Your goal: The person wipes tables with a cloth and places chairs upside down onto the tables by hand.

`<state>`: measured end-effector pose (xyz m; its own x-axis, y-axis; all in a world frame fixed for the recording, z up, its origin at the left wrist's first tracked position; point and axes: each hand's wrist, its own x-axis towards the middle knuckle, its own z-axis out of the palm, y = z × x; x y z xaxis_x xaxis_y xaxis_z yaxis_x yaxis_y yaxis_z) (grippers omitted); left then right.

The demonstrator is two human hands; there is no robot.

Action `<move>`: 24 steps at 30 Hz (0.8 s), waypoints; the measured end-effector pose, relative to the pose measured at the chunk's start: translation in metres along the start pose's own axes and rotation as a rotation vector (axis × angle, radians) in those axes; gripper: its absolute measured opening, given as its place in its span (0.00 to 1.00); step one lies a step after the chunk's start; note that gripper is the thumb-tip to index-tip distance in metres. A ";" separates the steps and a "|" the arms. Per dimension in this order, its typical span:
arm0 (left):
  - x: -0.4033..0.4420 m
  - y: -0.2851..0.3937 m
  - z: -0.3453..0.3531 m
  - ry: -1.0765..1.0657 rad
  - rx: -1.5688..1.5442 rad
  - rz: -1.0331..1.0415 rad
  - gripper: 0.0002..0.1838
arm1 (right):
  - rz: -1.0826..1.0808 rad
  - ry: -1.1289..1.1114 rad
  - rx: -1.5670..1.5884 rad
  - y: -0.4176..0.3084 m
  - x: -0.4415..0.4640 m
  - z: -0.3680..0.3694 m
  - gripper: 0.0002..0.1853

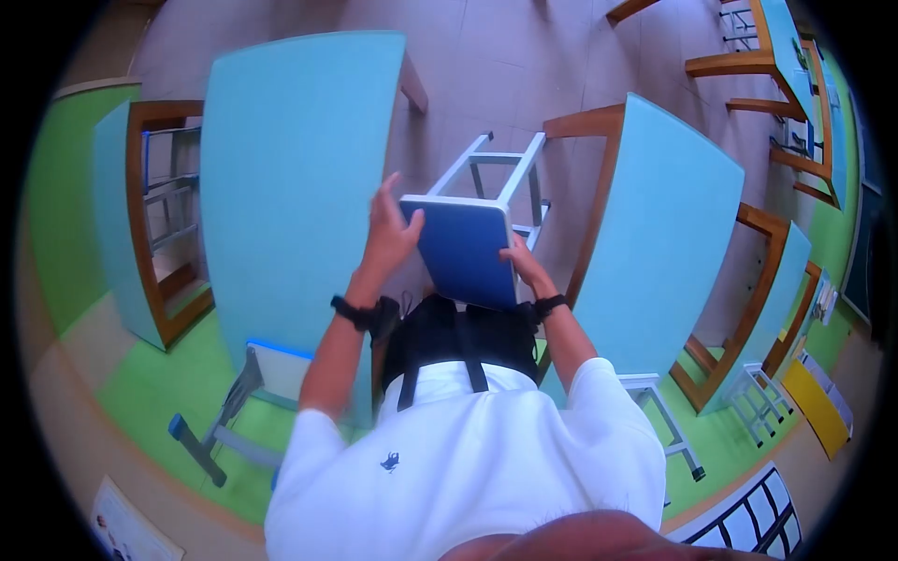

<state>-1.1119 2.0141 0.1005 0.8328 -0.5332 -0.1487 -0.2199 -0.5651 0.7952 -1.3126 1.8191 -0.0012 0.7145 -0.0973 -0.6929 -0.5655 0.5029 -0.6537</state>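
Note:
A stool (465, 248) with a blue seat and light metal legs is tipped in front of my body, its legs pointing away from me. My right hand (528, 265) grips the right edge of the seat, with the thumb on top. At the seat's far left corner is my left hand (389, 234), its fingers stretched out and its thumb at the edge. Whether the left palm presses on the stool I cannot tell. Dark bands circle both wrists.
Light-blue tables stand on my left (299, 168) and right (655, 224), with a gap between them. Another stool (281, 369) lies tipped at the lower left. A further stool (758, 402) and a yellow holder (814, 402) are at the right.

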 end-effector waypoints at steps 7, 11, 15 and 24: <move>0.076 -0.010 -0.020 -0.530 -0.115 -0.277 0.34 | -0.010 -0.085 -0.128 0.001 -0.055 0.006 0.33; 0.101 -0.029 -0.017 -0.536 -0.133 -0.394 0.31 | -0.121 -0.062 -0.254 -0.010 -0.085 0.022 0.31; 0.100 -0.019 -0.011 -0.683 -0.064 -0.539 0.31 | -0.162 -0.091 -0.336 -0.013 -0.099 0.029 0.39; 0.083 -0.018 0.007 -0.939 0.164 -0.701 0.40 | -0.152 -0.154 -0.424 -0.035 -0.141 0.055 0.47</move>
<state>-1.0425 1.9758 0.0702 0.1133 -0.2896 -0.9504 0.0167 -0.9559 0.2933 -1.3705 1.8626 0.1360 0.8368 0.0018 -0.5475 -0.5452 0.0946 -0.8330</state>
